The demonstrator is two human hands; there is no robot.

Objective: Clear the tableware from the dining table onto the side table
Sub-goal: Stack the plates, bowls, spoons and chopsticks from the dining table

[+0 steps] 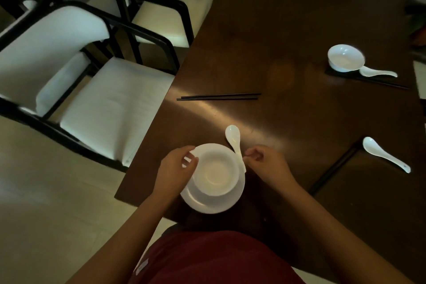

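A white bowl (215,169) sits nested on a white plate (213,193) at the near corner of the dining table (288,30), between a person's two hands. The left hand (176,168) curls over the bowl's rim; the right hand (265,163) pinches the handle of a white spoon (234,139) leaning on the bowl's far side. Laying the spoon inside the bowl, then lifting from under the plate, would likely keep the stack steady. Beyond the hands lie black chopsticks (219,96); farther right, a second bowl (345,57) and two more spoons. No legible writing shows.
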